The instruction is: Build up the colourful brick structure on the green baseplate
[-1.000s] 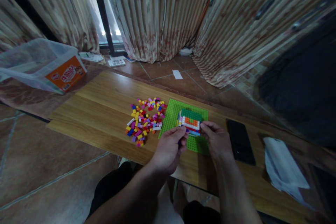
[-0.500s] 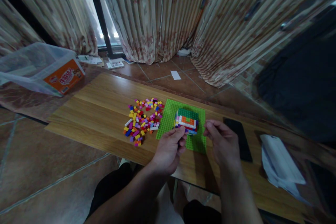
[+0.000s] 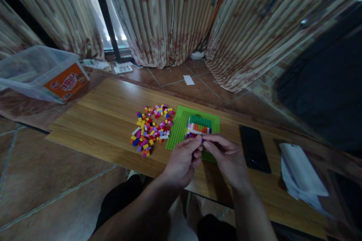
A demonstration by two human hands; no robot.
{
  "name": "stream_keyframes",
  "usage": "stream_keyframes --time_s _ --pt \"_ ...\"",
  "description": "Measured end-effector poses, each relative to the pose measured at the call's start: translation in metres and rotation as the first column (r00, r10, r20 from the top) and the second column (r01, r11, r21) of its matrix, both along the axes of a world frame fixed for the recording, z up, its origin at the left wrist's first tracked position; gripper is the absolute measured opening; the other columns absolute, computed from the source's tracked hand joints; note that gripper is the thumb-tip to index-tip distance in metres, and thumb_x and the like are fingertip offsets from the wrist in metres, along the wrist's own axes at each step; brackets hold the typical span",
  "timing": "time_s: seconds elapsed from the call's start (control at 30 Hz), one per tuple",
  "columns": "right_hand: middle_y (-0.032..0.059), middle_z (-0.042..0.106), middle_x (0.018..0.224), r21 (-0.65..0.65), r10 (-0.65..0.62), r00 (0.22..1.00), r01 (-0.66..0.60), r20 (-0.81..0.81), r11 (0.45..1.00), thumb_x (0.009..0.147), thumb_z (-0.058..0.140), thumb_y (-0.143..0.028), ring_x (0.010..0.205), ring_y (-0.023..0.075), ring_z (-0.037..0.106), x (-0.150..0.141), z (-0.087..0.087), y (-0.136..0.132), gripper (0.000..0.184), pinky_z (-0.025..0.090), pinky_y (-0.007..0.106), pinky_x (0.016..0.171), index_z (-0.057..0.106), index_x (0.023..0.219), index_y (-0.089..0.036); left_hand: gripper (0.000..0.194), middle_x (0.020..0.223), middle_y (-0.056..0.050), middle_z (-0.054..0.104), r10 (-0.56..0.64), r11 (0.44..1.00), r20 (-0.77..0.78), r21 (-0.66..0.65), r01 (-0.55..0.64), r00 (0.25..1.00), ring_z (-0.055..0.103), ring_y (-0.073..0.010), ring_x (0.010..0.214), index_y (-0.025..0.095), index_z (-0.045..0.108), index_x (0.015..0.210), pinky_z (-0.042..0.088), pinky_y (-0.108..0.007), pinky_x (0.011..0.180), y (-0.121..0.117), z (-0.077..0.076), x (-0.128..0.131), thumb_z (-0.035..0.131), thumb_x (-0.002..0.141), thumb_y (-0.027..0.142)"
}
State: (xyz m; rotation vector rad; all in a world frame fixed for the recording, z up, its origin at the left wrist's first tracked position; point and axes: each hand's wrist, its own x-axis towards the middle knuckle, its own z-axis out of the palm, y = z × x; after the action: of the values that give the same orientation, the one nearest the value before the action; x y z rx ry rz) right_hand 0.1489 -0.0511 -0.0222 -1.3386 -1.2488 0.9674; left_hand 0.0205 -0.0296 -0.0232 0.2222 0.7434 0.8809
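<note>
A small purple toy brick [image 3: 203, 141] shows between the fingertips of both hands, mostly covered by them. My left hand [image 3: 182, 162] is closed in a pinch on its left side. From the right, my right hand [image 3: 228, 157] pinches at the same brick with thumb and forefinger. Just beyond the fingers, a block-shaped build of toy bricks [image 3: 201, 122], with green, white and orange on top, stands on a green studded baseplate [image 3: 178, 122]. The hands hide its near side and part of the plate's front.
Many loose coloured bricks [image 3: 145, 134] lie on the wooden table [image 3: 98, 120] left of the baseplate. A black phone-like slab [image 3: 255, 148] and a white packet [image 3: 302, 169] lie to the right. A clear plastic bin [image 3: 36, 71] with an orange label stands at far left.
My right hand has moved left from beside the baseplate to meet my left hand at the purple brick. The left hand stays in nearly the same place.
</note>
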Motion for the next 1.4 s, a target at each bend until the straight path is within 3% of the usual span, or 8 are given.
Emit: stream_keyframes --time_s 0.17,0.27,0.47,0.7,0.83,1.0,1.23,1.4 --pt "0.0004 0.072 0.077 -0.010 -0.188 0.980 0.189 0.068 0.982 0.078 0.072 -0.035 0.073 0.0155 0.065 0.014 -0.002 0.003 0.014 0.053 0.030 0.071 0.076 0.086 -0.024 0.037 0.066 0.002 0.051 -0.024 0.999 -0.033 -0.047 0.022 0.999 0.036 -0.0019 0.051 0.010 0.065 0.074 0.021 -0.018 0.045 0.001 0.000 -0.002 0.078 0.071 0.044" --pt "-0.0001 0.070 0.072 -0.043 -0.275 0.961 0.276 0.017 0.960 0.075 0.074 -0.038 0.064 0.0135 0.062 0.023 -0.007 0.006 0.018 0.052 0.028 0.064 0.074 0.085 -0.023 0.035 0.065 0.002 0.050 -0.020 0.998 -0.050 -0.056 0.018 0.999 0.036 -0.0024 0.050 0.010 0.065 0.073 0.021 -0.019 0.045 0.002 0.001 -0.004 0.075 0.074 0.043" --pt "0.0022 0.073 0.082 -0.136 -0.238 0.917 0.204 -0.320 0.969 0.071 0.078 -0.035 0.069 0.0140 0.067 0.020 -0.007 0.009 0.020 0.057 0.031 0.068 0.073 0.085 -0.023 0.028 0.066 0.002 0.051 -0.008 0.998 -0.054 -0.055 0.005 0.999 0.037 -0.0025 0.050 0.010 0.065 0.073 0.020 -0.019 0.046 0.003 0.001 -0.005 0.074 0.075 0.036" --pt "-0.0025 0.071 0.076 -0.194 -0.304 0.835 0.239 -0.459 0.951 0.064 0.083 -0.026 0.066 0.0094 0.066 0.028 -0.004 0.010 0.019 0.057 0.020 0.062 0.073 0.080 -0.025 0.019 0.067 0.001 0.052 -0.010 0.998 -0.060 -0.064 0.006 0.998 0.038 -0.0025 0.050 0.010 0.065 0.074 0.021 -0.018 0.046 0.005 0.002 -0.008 0.070 0.076 0.029" --pt "-0.0020 0.070 0.072 -0.212 -0.376 0.841 0.316 -0.389 0.925 0.057 0.087 -0.028 0.062 0.0113 0.065 0.033 -0.010 0.012 0.024 0.058 0.024 0.058 0.073 0.077 -0.024 0.020 0.068 0.001 0.052 -0.015 0.999 -0.065 -0.044 0.012 0.998 0.038 -0.0024 0.050 0.011 0.065 0.074 0.021 -0.018 0.046 0.004 0.002 -0.008 0.072 0.074 0.030" --pt "-0.0002 0.070 0.068 -0.186 -0.437 0.882 0.406 -0.177 0.895 0.050 0.089 -0.032 0.059 0.0140 0.064 0.032 -0.024 0.017 0.032 0.058 0.030 0.057 0.074 0.076 -0.020 0.020 0.068 0.001 0.052 -0.012 0.999 -0.049 -0.031 0.010 0.999 0.038 -0.0029 0.051 0.011 0.065 0.074 0.020 -0.019 0.046 0.004 0.001 -0.008 0.073 0.072 0.030" --pt "0.0024 0.074 0.068 -0.224 -0.426 0.897 0.393 -0.120 0.892 0.051 0.086 -0.035 0.066 0.0201 0.070 0.030 -0.029 0.022 0.030 0.060 0.039 0.071 0.075 0.075 -0.020 0.015 0.067 0.001 0.051 -0.013 0.999 -0.045 -0.038 0.011 0.999 0.037 -0.0030 0.050 0.010 0.066 0.073 0.019 -0.019 0.046 0.004 0.002 -0.008 0.066 0.075 0.025" --pt "0.0027 0.075 0.072 -0.259 -0.394 0.914 0.359 -0.097 0.897 0.054 0.084 -0.036 0.067 0.0182 0.069 0.033 -0.029 0.022 0.031 0.057 0.037 0.073 0.077 0.079 -0.020 0.015 0.067 0.001 0.051 -0.017 0.999 -0.045 -0.050 0.014 0.999 0.037 -0.0030 0.050 0.010 0.066 0.073 0.019 -0.019 0.046 0.005 0.003 -0.009 0.068 0.074 0.026"
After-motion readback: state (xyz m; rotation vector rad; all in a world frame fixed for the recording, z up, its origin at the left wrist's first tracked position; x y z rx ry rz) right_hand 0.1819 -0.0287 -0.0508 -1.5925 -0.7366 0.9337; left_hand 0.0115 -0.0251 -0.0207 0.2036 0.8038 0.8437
